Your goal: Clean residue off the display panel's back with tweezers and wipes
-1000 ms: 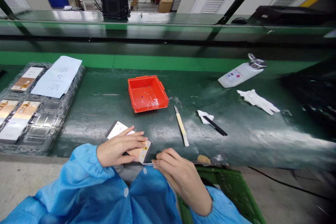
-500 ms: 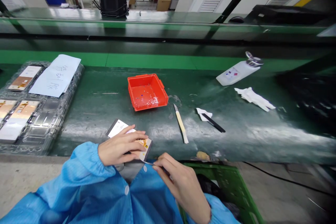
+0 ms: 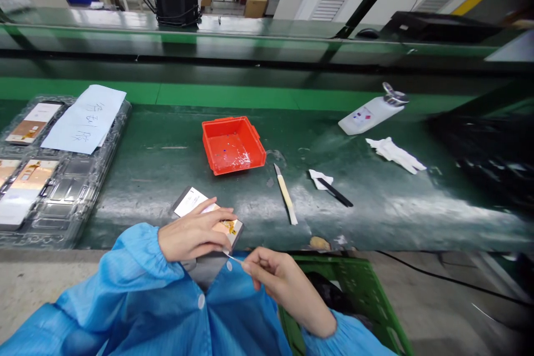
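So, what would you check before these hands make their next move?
1. Left hand lying over the panel: ok.
2. Right hand pinching the thin pale sliver: ok.
3. Sliver clearly a tool, not a peeled strip: cannot tell.
4. Knife on the table, apart from both hands: ok.
5. Red bin free of specks: not ok, bits lie in it.
6. Bottle away from both hands: ok.
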### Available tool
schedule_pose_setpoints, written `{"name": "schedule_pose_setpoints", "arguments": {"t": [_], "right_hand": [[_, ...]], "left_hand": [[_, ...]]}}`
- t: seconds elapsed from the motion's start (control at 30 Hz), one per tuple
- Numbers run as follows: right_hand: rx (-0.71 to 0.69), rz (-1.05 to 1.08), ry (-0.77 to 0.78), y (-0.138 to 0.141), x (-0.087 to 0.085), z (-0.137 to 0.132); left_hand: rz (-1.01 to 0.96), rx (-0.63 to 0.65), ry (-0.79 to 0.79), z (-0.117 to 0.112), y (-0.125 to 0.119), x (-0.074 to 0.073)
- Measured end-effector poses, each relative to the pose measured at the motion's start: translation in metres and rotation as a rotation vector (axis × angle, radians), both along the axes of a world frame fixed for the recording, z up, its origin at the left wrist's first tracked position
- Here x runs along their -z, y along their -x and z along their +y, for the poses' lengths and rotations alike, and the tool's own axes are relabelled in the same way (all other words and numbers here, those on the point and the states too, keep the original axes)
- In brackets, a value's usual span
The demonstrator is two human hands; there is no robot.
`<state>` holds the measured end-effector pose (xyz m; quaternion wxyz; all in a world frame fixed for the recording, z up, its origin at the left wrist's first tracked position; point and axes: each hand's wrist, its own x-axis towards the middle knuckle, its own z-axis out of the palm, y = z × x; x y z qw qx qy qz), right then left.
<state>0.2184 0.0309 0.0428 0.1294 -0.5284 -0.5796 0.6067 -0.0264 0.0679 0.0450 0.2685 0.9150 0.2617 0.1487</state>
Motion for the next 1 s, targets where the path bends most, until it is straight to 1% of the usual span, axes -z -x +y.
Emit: {"name": "schedule_pose_setpoints", "arguments": {"t": [0.13,0.27,0.33,0.4,0.63,0.73,0.83,0.93,1.0], "right_hand": [[0.049,0.058,0.099,0.002,0.0,-0.001],[0.058,0.044,0.083,0.003,0.002,-0.007],[0.042,0.007,0.04,0.003,0.003,-0.01],[0.023,-0.038,-0.043,0.003,0.004,-0.012],[-0.135,-0.184,-0.455,-0.001,0.003,-0.019],[-0.171,-0.18,-0.572,-0.003,0.006,-0.021],[-0.216,-0.174,-0.601,-0.005,0.008,-0.021],[-0.251,-0.177,-0.56,-0.004,0.008,-0.019],[-0.248,-0.174,-0.523,-0.003,0.007,-0.019]], "left_hand": [[0.002,0.011,0.005,0.001,0.001,0.0],[-0.01,0.025,0.008,0.001,0.001,0.001],[-0.003,0.028,0.002,0.0,0.001,0.001],[0.012,0.03,-0.006,0.0,0.0,0.001],[0.047,0.028,-0.035,-0.003,-0.001,0.0],[0.025,0.028,-0.033,-0.003,0.0,0.001],[-0.021,0.001,-0.012,-0.003,0.0,0.002],[-0.042,-0.028,0.025,-0.004,0.001,0.003],[-0.059,-0.04,0.047,-0.004,0.001,0.003]]}}
